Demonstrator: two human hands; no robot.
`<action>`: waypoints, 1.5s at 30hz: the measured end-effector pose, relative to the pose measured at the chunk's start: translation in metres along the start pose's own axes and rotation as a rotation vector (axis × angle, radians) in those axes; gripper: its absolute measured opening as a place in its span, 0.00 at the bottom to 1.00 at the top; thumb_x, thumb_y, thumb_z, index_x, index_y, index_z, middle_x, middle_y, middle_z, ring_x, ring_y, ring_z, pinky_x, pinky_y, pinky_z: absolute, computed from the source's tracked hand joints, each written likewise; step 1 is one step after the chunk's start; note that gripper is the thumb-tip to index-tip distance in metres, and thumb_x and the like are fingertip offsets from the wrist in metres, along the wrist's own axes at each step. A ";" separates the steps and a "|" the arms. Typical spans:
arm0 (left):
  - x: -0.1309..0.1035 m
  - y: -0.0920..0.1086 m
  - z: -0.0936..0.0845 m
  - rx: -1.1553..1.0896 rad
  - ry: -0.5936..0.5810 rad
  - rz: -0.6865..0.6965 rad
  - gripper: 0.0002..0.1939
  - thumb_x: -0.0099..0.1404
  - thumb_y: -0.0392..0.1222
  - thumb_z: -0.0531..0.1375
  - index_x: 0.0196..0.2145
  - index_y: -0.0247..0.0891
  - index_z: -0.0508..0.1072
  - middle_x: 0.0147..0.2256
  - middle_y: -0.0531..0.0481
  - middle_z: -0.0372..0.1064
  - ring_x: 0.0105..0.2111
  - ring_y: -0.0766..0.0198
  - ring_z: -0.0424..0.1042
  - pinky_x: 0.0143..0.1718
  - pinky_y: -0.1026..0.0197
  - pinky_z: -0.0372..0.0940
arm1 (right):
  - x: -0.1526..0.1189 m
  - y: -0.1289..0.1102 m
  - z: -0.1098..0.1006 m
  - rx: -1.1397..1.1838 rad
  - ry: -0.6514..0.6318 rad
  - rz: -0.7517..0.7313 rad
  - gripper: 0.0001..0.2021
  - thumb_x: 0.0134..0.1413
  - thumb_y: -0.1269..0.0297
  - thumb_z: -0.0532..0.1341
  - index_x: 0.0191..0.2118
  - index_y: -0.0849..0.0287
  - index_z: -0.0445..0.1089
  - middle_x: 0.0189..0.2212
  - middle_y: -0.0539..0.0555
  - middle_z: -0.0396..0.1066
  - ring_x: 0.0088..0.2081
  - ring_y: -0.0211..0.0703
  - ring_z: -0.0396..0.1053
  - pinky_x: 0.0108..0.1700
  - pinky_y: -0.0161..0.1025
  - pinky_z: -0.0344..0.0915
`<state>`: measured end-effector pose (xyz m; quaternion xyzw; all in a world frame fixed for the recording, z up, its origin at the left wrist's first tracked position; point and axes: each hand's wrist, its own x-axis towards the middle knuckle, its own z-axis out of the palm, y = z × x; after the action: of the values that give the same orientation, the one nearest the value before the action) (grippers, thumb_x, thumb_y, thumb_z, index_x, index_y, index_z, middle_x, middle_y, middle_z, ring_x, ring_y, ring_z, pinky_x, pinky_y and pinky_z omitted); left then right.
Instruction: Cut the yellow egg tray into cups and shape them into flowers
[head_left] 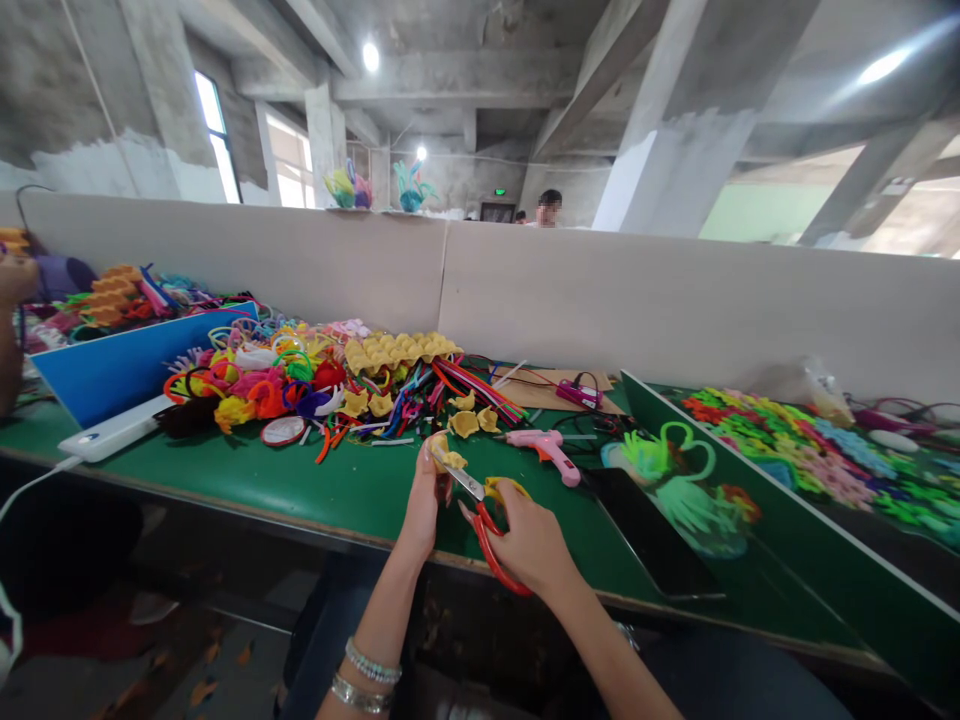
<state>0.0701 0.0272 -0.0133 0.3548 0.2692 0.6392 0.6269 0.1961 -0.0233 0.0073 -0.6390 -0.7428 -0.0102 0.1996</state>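
Near the table's front edge, my left hand (424, 500) pinches a small yellow egg-carton cup (450, 457). My right hand (525, 535) grips red-handled scissors (489, 530), whose metal blades reach to the cup's edge. Some yellow material, partly hidden, shows beside the right fingers. Just beyond the hands, several cut yellow cups (464, 424) lie on the green tabletop. Behind them a larger yellow egg carton (401, 349) rests on a heap of pipe cleaners (480, 392). A pink glue gun (546, 450) lies to the right of my hands.
A black tablet (651, 535) lies at the right beside green pipe-cleaner figures (694, 500). Low dividers, one blue (142, 365) and one green (795, 500), stand at either side. A white power strip (120, 428) sits at left. Another person's hand (16, 280) shows at far left.
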 end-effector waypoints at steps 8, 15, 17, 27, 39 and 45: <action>0.002 -0.003 -0.004 -0.042 -0.019 -0.073 0.29 0.55 0.60 0.52 0.50 0.43 0.61 0.26 0.55 0.61 0.18 0.74 0.52 0.17 0.70 0.48 | 0.000 0.001 0.000 -0.040 0.004 -0.026 0.16 0.54 0.49 0.50 0.34 0.57 0.62 0.29 0.53 0.72 0.31 0.45 0.70 0.27 0.35 0.51; 0.003 0.003 -0.005 -0.139 0.027 -0.183 0.28 0.55 0.59 0.54 0.50 0.43 0.61 0.24 0.55 0.63 0.17 0.73 0.54 0.18 0.69 0.48 | 0.001 0.000 0.001 0.012 0.011 -0.017 0.16 0.51 0.48 0.52 0.34 0.57 0.61 0.27 0.52 0.72 0.29 0.45 0.70 0.26 0.35 0.50; 0.003 0.007 -0.004 -0.182 0.045 -0.197 0.27 0.56 0.58 0.53 0.49 0.41 0.61 0.21 0.56 0.60 0.17 0.73 0.53 0.18 0.69 0.48 | 0.002 0.000 0.000 0.038 0.042 0.018 0.17 0.51 0.46 0.51 0.34 0.57 0.61 0.25 0.51 0.71 0.28 0.45 0.70 0.25 0.35 0.50; -0.002 0.002 0.002 0.096 0.196 0.088 0.25 0.53 0.54 0.59 0.46 0.42 0.65 0.28 0.54 0.62 0.23 0.71 0.57 0.23 0.68 0.52 | 0.003 0.005 -0.005 0.023 0.144 0.127 0.17 0.53 0.47 0.49 0.35 0.56 0.60 0.24 0.50 0.70 0.26 0.45 0.70 0.24 0.33 0.50; -0.001 -0.001 -0.003 0.438 0.369 0.258 0.25 0.47 0.53 0.63 0.43 0.44 0.71 0.36 0.49 0.56 0.33 0.65 0.60 0.33 0.65 0.57 | 0.004 0.006 -0.008 0.026 0.131 0.148 0.17 0.53 0.46 0.49 0.33 0.56 0.59 0.22 0.49 0.69 0.25 0.44 0.69 0.23 0.33 0.49; 0.003 0.000 -0.005 0.031 0.217 0.049 0.25 0.54 0.58 0.55 0.45 0.42 0.67 0.32 0.51 0.64 0.27 0.69 0.61 0.29 0.67 0.57 | 0.003 0.006 -0.003 0.008 0.116 0.089 0.19 0.52 0.47 0.50 0.41 0.58 0.59 0.30 0.54 0.70 0.33 0.47 0.70 0.28 0.35 0.55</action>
<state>0.0660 0.0312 -0.0161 0.2998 0.3366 0.6847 0.5727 0.2026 -0.0198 0.0101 -0.6691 -0.7007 -0.0353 0.2451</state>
